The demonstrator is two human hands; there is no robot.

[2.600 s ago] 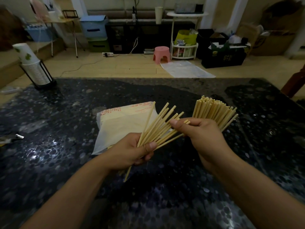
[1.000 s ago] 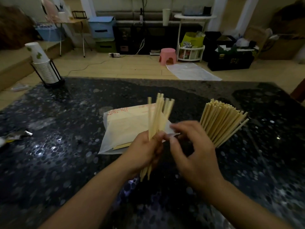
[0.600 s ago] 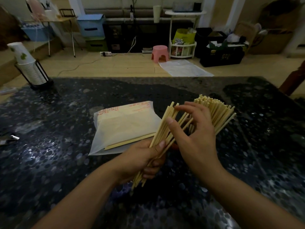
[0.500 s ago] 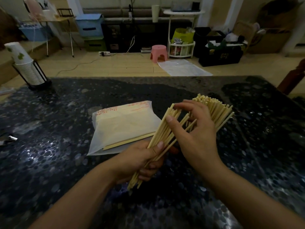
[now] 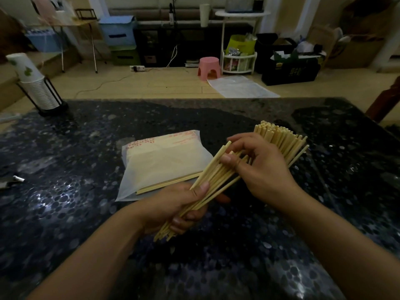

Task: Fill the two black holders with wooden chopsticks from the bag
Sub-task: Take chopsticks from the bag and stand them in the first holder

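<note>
At frame centre, we find our left hand point(image 5: 173, 204) gripping the light, stiff, slippery chopsticks point(image 5: 213, 177) mid-length, while our right hand point(image 5: 257, 167) pinches their tops.

My left hand point(image 5: 173, 204) is closed around the lower part of the chopstick bundle point(image 5: 207, 182), thumb pressed flat across the sticks, forearm coming in from lower left. My right hand point(image 5: 259, 169) sits at the bundle's upper end, thumb and curled fingers pinching the tips; forearm enters from lower right.
</note>
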